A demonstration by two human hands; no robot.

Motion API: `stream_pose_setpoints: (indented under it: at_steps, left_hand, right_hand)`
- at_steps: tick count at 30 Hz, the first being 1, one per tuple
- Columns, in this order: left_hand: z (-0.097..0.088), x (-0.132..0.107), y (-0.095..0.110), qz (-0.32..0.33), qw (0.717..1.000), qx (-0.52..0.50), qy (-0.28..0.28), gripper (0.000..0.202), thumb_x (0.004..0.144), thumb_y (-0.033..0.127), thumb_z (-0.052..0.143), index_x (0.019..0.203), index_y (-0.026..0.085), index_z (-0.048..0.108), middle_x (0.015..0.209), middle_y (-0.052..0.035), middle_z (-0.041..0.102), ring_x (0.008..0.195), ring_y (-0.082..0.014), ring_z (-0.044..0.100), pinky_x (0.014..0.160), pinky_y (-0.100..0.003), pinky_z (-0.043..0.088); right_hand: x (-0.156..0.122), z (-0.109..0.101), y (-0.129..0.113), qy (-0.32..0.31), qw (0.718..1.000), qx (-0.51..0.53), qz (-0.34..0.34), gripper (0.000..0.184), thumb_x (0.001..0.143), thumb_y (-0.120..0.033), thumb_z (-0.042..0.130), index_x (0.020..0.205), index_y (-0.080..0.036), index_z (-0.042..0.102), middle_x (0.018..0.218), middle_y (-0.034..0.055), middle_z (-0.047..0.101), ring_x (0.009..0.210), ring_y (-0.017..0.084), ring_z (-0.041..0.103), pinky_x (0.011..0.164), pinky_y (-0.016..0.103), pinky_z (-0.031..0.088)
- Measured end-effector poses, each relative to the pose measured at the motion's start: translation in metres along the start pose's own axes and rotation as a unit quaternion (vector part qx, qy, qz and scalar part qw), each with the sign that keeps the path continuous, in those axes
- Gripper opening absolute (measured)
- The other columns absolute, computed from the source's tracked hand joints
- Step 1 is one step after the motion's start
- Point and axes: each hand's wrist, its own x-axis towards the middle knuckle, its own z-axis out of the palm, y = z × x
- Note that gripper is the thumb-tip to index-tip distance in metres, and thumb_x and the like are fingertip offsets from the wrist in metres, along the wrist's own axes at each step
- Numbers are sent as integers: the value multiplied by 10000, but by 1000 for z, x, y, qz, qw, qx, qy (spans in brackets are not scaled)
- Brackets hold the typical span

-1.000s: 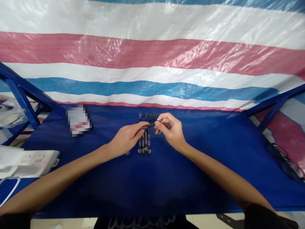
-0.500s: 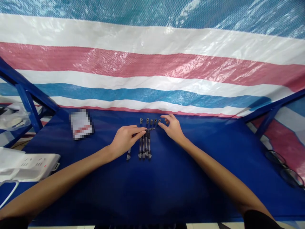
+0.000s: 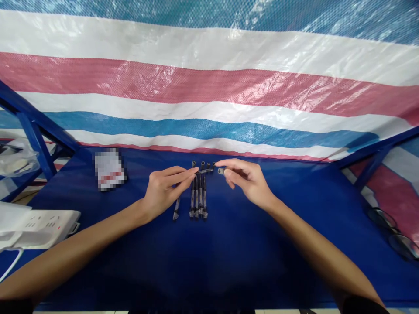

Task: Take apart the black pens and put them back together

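Note:
My left hand (image 3: 172, 185) pinches a slim pen (image 3: 205, 171), its pointed end directed right. Thumb and index finger of my right hand (image 3: 247, 179) hold a small grey pen cap (image 3: 221, 171), with its open end facing the pen tip. A short gap separates pen and cap. Several similar caps (image 3: 203, 165) stand upright in a row behind the pen. Below it, several clear-barrelled pens (image 3: 197, 200) lie side by side, their upper ends partly hidden. Another pen (image 3: 176, 209) lies apart to their left, partly covered by my left hand.
On the blue table (image 3: 229, 261), a pixelated white and red box (image 3: 109, 170) lies at the back left. A white power strip (image 3: 49, 226) is at the left edge, and glasses (image 3: 397, 233) are at the far right. A striped plastic sheet (image 3: 209, 87) hangs behind.
My right hand has taken the rightmost cap from the row and brought it toward me, level with the pen tip. My left hand has shifted slightly left with the pen.

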Motion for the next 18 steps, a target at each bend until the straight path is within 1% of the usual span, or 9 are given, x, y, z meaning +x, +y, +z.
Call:
stream_pose_setpoints:
  at_steps: [3, 5, 8, 13, 18]
  left_hand:
    - [-3, 0, 3, 31, 999, 20, 5, 184, 866, 180, 604, 1014, 153, 711, 872, -52, 727, 695, -106, 661, 612, -206, 542]
    - [-5, 1, 5, 42, 998, 38, -3, 182, 868, 183, 600, 1012, 161, 709, 871, -48, 728, 688, -104, 664, 607, -204, 543]
    - [-7, 0, 8, 69, 995, 65, -16, 179, 871, 179, 595, 1012, 155, 704, 867, -51, 727, 697, -105, 668, 602, -199, 540]
    - [-6, 0, 7, 88, 991, 102, -14, 165, 879, 187, 588, 1001, 163, 696, 859, -41, 726, 691, -98, 667, 590, -196, 538]
    - [-5, -2, 7, 148, 979, 140, -25, 153, 857, 167, 615, 989, 146, 689, 816, -40, 723, 662, -108, 668, 578, -211, 541]
  right_hand:
    - [-2, 3, -4, -8, 998, 62, 32, 150, 835, -308, 640, 918, -183, 643, 601, -46, 562, 471, 75, 518, 483, 224, 431]
    - [-2, 5, -5, -6, 996, 78, 45, 143, 819, -304, 660, 885, -178, 646, 603, -40, 588, 462, 79, 542, 470, 222, 446]
    - [-2, 8, -6, 8, 995, 89, 49, 146, 802, -304, 680, 864, -172, 662, 602, -33, 614, 450, 84, 566, 452, 222, 466]
    - [-3, 12, -8, 2, 989, 129, 74, 185, 799, -334, 685, 868, -162, 689, 626, -7, 670, 472, 113, 631, 458, 234, 525]
    - [-8, 22, -6, -17, 983, 155, 98, 206, 823, -343, 661, 841, -144, 709, 635, 23, 690, 484, 137, 661, 449, 238, 537]
